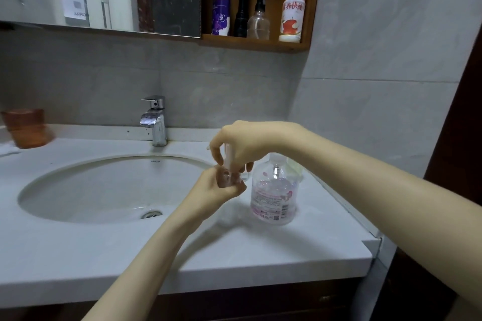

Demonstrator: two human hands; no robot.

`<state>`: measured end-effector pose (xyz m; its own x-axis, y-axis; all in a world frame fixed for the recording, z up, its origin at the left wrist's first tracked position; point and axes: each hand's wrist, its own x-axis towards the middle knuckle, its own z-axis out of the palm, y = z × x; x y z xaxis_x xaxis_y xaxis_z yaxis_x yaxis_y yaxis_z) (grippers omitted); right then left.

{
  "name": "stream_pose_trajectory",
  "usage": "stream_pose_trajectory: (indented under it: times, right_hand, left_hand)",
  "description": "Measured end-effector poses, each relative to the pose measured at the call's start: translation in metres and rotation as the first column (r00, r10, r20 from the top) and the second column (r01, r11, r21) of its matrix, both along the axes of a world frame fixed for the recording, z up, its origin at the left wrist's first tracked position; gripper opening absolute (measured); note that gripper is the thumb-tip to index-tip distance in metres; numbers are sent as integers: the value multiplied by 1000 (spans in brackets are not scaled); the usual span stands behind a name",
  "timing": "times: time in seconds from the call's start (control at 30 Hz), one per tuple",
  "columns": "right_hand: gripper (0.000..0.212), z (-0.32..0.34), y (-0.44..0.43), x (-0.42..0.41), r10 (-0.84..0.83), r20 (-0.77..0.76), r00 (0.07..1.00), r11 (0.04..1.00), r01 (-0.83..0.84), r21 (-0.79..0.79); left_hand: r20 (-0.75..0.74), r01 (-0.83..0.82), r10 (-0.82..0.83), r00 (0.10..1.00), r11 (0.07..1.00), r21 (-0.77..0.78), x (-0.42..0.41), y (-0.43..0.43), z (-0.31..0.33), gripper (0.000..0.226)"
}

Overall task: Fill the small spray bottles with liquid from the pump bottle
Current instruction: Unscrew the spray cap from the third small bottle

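Above the countertop [260,255], right of the sink [78,190], a small spray bottle [228,177] is gripped by the left hand [216,193]. A pale, blurred piece [229,156] over it is pinched by the right hand [245,143]. Just behind, the pump bottle [273,195] is partly hidden. A faucet [155,120] is set at the back edge.

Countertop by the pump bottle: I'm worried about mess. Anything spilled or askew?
Nothing stands out. The pump bottle stands upright on the countertop, and no puddle shows around it. The left hand holds the small spray bottle.

Clear pump bottle [272,191] bears pink-printed label.
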<state>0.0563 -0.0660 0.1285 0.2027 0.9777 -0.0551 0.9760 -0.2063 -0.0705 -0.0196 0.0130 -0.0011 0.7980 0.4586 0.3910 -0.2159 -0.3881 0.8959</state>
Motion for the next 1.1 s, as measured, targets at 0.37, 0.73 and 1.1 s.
stream_pose_trajectory:
  times: [0.37, 0.73, 1.1]
  right_hand:
    - [59, 12, -2, -7, -61, -85, 995, 989, 48, -141]
    - [19, 31, -12, -5, -26, 27, 999, 996, 24, 84]
    - [5, 65, -74, 5, -107, -193, 975, 917, 172, 359]
  left_hand:
    - [9, -17, 18, 1000, 1000, -13, 1, -3, -1, 16]
    - [31, 9, -9, 999, 1000, -21, -4, -4, 0, 15]
    - [36, -1, 1, 999, 1000, -21, -4, -5, 1, 10]
